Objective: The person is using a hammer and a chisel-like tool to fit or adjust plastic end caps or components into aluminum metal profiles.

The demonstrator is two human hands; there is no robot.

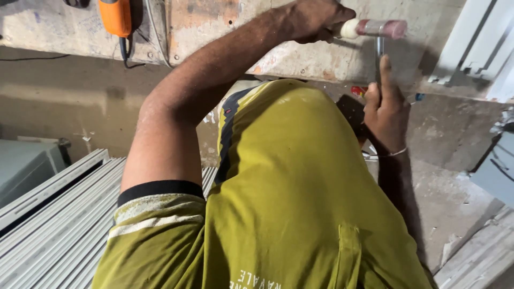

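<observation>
A soft-faced hammer (381,29) with one white and one pink end lies level at the top, over a worn, stained board (203,21). My left hand (313,20) reaches up from the lower left and is closed around its white end. A thin metal shaft (379,52) runs down from the hammer's head into my right hand (386,113). That hand grips the shaft with the thumb pointing up along it and wears a thin bracelet. My yellow-green shirt (289,203) fills the middle and hides what lies below it.
An orange power tool (115,17) with a black cord rests on the board at the top left. Several long white profiles (59,219) lie at the lower left. White frame pieces (482,43) stand at the top right, a grey box (498,171) at the right, over a dusty concrete floor (450,198).
</observation>
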